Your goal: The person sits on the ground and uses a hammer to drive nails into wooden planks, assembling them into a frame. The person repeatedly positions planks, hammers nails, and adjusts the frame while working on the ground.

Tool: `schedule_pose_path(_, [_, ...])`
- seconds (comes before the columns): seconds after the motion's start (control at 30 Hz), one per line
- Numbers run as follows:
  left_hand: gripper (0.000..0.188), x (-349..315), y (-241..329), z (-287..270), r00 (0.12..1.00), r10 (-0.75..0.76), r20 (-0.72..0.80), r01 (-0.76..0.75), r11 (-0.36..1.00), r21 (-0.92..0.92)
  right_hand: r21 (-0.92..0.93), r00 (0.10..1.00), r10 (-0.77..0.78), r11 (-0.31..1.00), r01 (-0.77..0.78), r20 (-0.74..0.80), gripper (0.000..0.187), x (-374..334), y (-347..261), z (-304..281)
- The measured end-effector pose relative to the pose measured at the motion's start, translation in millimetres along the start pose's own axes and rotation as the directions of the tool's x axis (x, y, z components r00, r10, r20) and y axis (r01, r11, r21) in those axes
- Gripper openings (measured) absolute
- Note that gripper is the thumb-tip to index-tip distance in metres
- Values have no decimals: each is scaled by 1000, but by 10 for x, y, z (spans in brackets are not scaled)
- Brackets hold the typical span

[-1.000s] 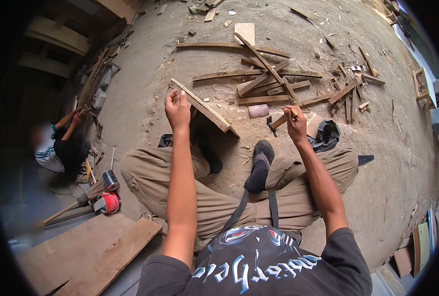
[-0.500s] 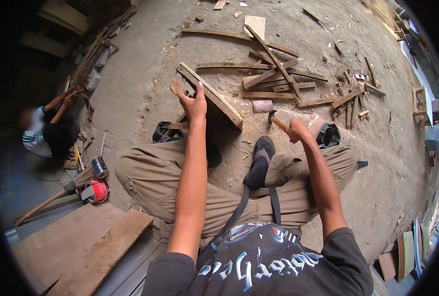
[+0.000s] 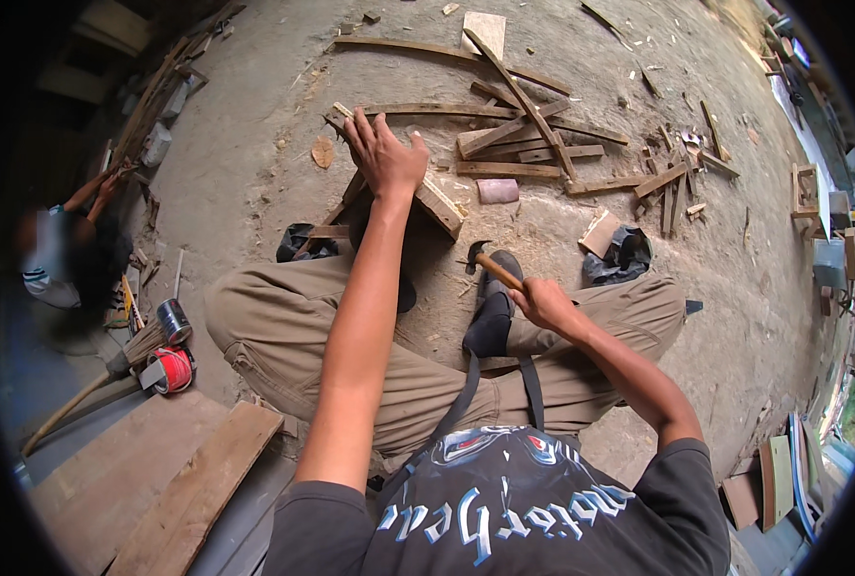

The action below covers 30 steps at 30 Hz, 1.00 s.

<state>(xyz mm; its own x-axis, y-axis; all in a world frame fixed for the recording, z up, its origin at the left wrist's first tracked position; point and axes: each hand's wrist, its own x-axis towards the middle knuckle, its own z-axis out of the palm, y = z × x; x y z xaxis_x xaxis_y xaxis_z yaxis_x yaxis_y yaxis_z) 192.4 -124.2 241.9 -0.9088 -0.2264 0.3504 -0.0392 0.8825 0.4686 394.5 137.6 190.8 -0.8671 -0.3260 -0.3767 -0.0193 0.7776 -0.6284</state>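
Note:
My left hand (image 3: pixel 386 160) lies across the upper part of a wooden piece (image 3: pixel 441 205) with a pale strip along its edge. Its fingers are stretched and apart, and the hand covers much of the wood. The piece stands slanted on the ground in front of my crossed legs. In my right hand (image 3: pixel 542 305) is a claw hammer (image 3: pixel 500 272), gripped by its wooden handle. The hammer's dark head hangs just above my sandalled foot (image 3: pixel 492 322), apart from the wood.
Loose wooden strips (image 3: pixel 514 130) lie piled ahead, beside a pinkish cylinder (image 3: pixel 497 191). Black plastic (image 3: pixel 620 257) is near my right knee. At left are a red container (image 3: pixel 170 371), a can (image 3: pixel 174 322), boards (image 3: pixel 197 490) and a crouching person (image 3: pixel 58 250).
My left hand has shifted from the wood's left side onto its top, fingers spreading over it. My right hand has brought the hammer left and nearer to me, over my foot.

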Motion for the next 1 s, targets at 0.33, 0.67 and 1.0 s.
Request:
schedule_pose_path(0.33, [58,37,-56,34,995,-7,103,4,1000,31,-450,984,-179,877,169,21,19,270,-203,458])
schedule_pose_path(0.67, [59,19,-62,40,994,-4,107,4,1000,-2,-412,984,-155,905,107,-85,38,451,126,628])
schedule_pose_path(1.0, [56,50,0,-3,992,18,124,-16,1000,-23,-339,988,-103,939,57,-119,38,495,72,526])
